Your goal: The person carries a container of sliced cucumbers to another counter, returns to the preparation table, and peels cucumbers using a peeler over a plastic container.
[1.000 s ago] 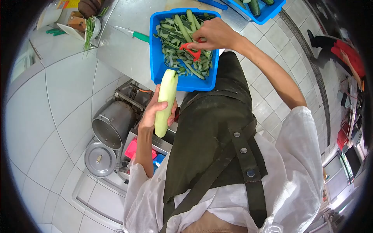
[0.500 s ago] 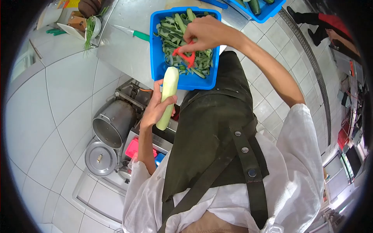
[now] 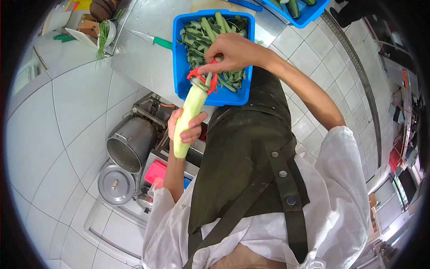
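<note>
My left hand (image 3: 187, 127) is wrapped round a pale green peeled vegetable (image 3: 190, 114), which tilts with its upper end at the near left corner of a blue tub (image 3: 178, 58). My right hand (image 3: 226, 51) is closed on a red peeler (image 3: 212, 83), whose blade touches the vegetable's upper end. A strip of peel shows at the peeler. Inside the tub lies a heap of green peelings (image 3: 195, 36), partly hidden by my right hand.
A green-handled knife (image 3: 162, 42) lies on the steel table (image 3: 139, 58) left of the tub. Another blue tub (image 3: 306, 20) holds dark green vegetables. A large pot (image 3: 123, 150) and lid (image 3: 115, 184) stand at the lower left. Part of a person (image 3: 342, 17) shows at the upper right.
My right hand has brought the peeler from over the peelings onto the vegetable's upper end. The vegetable has turned slightly in my left hand. The person at the right has moved mostly out of view.
</note>
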`<state>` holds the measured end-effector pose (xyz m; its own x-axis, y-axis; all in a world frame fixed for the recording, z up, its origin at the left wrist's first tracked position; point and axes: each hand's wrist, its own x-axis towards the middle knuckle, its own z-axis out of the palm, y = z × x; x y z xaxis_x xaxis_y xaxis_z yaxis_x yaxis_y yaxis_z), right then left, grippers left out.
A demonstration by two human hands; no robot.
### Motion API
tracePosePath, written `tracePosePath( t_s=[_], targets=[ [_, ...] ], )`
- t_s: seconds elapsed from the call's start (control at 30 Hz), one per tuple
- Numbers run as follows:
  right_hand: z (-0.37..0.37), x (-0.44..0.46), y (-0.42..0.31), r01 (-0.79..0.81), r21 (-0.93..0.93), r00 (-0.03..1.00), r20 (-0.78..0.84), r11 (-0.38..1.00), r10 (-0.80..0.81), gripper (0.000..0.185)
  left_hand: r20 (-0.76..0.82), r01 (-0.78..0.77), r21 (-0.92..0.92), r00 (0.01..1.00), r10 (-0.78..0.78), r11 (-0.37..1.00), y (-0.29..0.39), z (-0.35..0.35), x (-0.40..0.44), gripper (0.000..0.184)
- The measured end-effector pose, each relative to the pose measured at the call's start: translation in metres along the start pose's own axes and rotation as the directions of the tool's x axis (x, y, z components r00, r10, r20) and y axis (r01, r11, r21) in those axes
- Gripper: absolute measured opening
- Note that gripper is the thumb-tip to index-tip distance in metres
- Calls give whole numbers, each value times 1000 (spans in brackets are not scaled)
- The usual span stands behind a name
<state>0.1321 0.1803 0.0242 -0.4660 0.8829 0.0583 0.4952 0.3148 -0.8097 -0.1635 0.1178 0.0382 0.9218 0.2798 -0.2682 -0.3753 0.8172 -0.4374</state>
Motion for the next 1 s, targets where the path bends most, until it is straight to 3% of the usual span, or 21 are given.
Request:
tracePosePath(
  t_s=[0.03,0.1,0.17,0.23,0.3,0.37,0.4,0.43,0.5,0.57,0.6,0.63,0.7,0.77,0.8,0.83,0.87,0.9,0.93,0.97,1.0],
  targets=[
    [2,-1,8,-7,3,1000,-3,1000,7,58,31,16,-79,999,-13,997,-4,-1,0,68],
    [6,4,38,100,-356,989,-70,929,-134,58,77,12,-211,997,5,977,-11,-6,-3,70],
    [-1,-2,52,32,-424,996,-66,905,-66,55,134,17,-325,991,28,945,-7,-7,-1,73],
    [-8,-10,32,-11,-98,984,-179,995,-7,48,269,86,-505,961,62,859,-13,-11,-1,74],
    [-8,-9,8,30,-23,978,-207,999,-34,47,281,86,-548,956,86,832,-16,-10,3,73],
    [-4,-4,1,37,77,994,-102,996,-29,54,259,62,-562,960,104,825,-20,-11,9,73],
    [6,-4,14,76,-207,972,-202,975,-119,54,248,36,-547,961,121,836,-21,-11,10,72],
    [10,-10,27,-2,-444,983,-166,896,-80,56,246,16,-529,960,135,848,-21,-10,7,71],
    [14,-24,40,-202,-499,972,-204,843,113,57,212,-114,-459,949,233,881,-22,-5,-3,71],
    [1,-38,13,-278,-130,934,-268,952,236,52,265,-218,-387,904,335,896,-22,-7,-8,69],
    [-3,-45,2,-311,-42,931,-214,949,296,50,288,-209,-384,898,332,899,-16,-12,-6,69],
    [4,-50,5,-301,-149,934,-244,942,260,48,266,-289,-279,893,362,916,-8,-17,-8,63],
    [9,-64,14,-354,-471,929,-74,808,363,46,268,-364,-165,878,397,917,3,-12,-2,58],
    [3,-76,6,-363,-46,915,-208,931,346,46,118,-570,172,821,558,803,20,0,19,51],
    [-4,-76,0,-455,139,880,-82,879,469,46,108,-602,332,790,604,727,32,12,36,47],
    [-2,-78,5,-448,107,885,-85,887,457,46,48,-619,503,717,696,603,44,25,57,47],
    [0,-83,21,-429,-63,903,-5,901,429,48,-3,-586,660,624,782,470,56,45,82,47],
    [0,-86,38,-384,-228,909,78,895,409,49,38,-572,720,598,801,392,74,61,114,44],
    [-4,-88,51,-372,-243,913,80,896,400,49,24,-528,795,519,855,298,86,84,147,43],
    [-12,-89,65,-420,-1,901,-119,908,416,50,133,-471,868,528,839,159,101,103,178,40],
    [-27,-88,79,-396,247,839,-293,884,458,52,127,-425,901,451,884,87,104,127,216,45]
  ],
)
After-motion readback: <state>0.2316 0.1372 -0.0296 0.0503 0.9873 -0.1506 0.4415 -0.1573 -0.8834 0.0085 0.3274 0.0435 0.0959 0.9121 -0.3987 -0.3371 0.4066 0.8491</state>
